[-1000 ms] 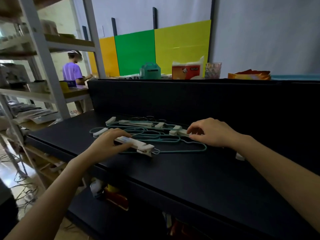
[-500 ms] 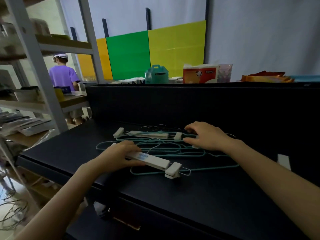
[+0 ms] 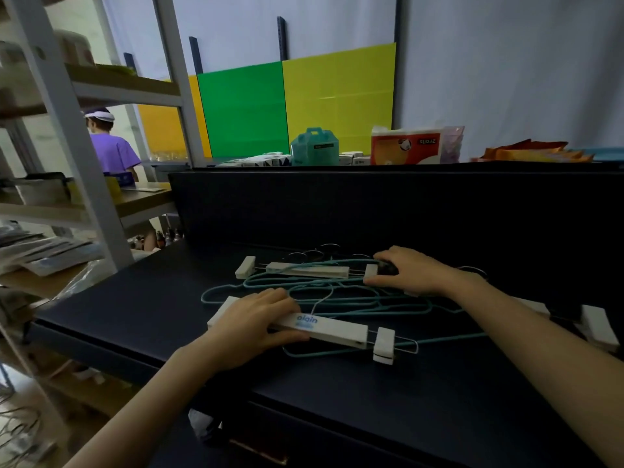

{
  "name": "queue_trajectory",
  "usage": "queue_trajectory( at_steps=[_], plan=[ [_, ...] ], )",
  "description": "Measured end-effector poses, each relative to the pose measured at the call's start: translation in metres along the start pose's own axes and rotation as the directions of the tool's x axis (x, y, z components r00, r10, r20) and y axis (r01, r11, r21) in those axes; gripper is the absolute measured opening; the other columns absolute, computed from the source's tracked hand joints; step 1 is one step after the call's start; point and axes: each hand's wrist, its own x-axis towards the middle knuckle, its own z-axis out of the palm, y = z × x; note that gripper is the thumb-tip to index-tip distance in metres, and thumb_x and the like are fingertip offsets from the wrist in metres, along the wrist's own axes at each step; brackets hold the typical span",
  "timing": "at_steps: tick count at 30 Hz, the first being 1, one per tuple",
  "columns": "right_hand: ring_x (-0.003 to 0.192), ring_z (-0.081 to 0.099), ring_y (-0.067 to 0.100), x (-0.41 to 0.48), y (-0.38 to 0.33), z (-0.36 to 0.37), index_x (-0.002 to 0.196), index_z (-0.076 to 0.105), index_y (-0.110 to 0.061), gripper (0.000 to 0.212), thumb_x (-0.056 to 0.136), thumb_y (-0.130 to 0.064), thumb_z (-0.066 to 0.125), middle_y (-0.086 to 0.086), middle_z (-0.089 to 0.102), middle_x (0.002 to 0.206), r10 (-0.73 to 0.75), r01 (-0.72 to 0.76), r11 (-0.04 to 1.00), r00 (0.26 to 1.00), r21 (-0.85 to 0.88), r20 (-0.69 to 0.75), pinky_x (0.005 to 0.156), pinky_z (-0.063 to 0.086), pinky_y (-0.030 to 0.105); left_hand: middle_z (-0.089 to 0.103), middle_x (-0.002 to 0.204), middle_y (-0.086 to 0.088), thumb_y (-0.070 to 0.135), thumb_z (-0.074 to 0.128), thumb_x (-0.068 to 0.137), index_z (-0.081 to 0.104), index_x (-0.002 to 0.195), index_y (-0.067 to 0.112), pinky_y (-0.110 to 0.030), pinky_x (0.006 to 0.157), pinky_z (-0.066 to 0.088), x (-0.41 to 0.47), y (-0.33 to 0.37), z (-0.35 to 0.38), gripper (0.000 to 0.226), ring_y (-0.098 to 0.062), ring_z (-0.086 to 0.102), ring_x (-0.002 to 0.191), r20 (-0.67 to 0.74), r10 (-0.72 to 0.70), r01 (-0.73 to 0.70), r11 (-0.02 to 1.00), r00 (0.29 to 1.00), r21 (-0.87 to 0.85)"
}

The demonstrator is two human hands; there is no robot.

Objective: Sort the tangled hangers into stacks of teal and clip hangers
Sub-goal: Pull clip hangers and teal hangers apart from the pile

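while no stacks are showing yet, the sorting is barely getting started: the teal hangers (image 3: 337,289) are lying tangled mid-table (image 3: 337,410), meshing with two clip hangers. the left hand (image 3: 256,319) is gripping the near clip hanger (image 3: 332,330) by its white bar, fingers over, thumb along the front. the right hand (image 3: 410,271) is resting curled on the pile's far right, beside the far clip hanger (image 3: 307,269); whether it is pinching anything, i cannot tell. everything is waiting to be separated.
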Motion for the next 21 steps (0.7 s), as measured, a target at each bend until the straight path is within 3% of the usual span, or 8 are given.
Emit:
queue_trajectory(
  at_steps=[7, 12, 15, 21],
  plan=[
    [0.116, 0.046, 0.015, -0.011, -0.015, -0.008, 0.141, 0.035, -0.019, 0.083, 0.077, -0.069, 0.048, -0.002, 0.047, 0.131, -0.054, 0.043, 0.998, 0.970, -0.051, -0.236, 0.093, 0.042, 0.032, 0.049, 0.105, 0.012, 0.070, 0.029, 0.076, 0.053, 0.111, 0.026, -0.013, 0.072, 0.033, -0.002, -0.002, -0.011, 0.061, 0.002, 0.040, 0.087, -0.061, -0.005, 0.009, 0.999, 0.998, 0.051],
    [0.115, 0.046, 0.016, -0.039, -0.014, -0.020, 0.140, 0.036, -0.019, 0.082, 0.077, -0.069, 0.047, -0.002, 0.048, 0.130, -0.019, -0.007, 0.997, 0.934, -0.071, -0.358, 0.087, 0.039, 0.029, 0.053, 0.102, 0.009, 0.079, 0.013, 0.072, 0.057, 0.105, 0.023, -0.021, 0.068, 0.035, 0.006, 0.006, -0.025, 0.079, -0.007, 0.047, 0.091, -0.156, -0.007, 0.023, 0.995, 0.988, 0.100],
    [0.116, 0.045, 0.017, -0.063, -0.006, -0.031, 0.139, 0.037, -0.018, 0.081, 0.077, -0.069, 0.047, -0.001, 0.049, 0.130, 0.017, -0.061, 0.994, 0.898, -0.087, -0.440, 0.087, 0.038, 0.030, 0.052, 0.099, 0.009, 0.079, 0.016, 0.071, 0.056, 0.106, 0.024, -0.023, 0.065, 0.033, 0.011, 0.016, -0.030, 0.076, -0.011, 0.049, 0.091, -0.192, 0.004, 0.026, 0.988, 0.981, 0.153],
    [0.105, 0.048, 0.009, -0.138, 0.016, -0.055, 0.137, 0.040, -0.018, 0.094, 0.065, -0.077, 0.038, -0.002, 0.051, 0.124, 0.124, -0.170, 0.985, 0.829, -0.034, -0.545, 0.086, 0.042, 0.030, 0.049, 0.098, 0.006, 0.070, 0.017, 0.074, 0.053, 0.109, 0.022, -0.023, 0.061, 0.032, 0.031, 0.056, -0.032, 0.070, -0.013, 0.049, 0.090, -0.205, 0.138, -0.103, 0.979, 0.969, 0.175]
  ],
)
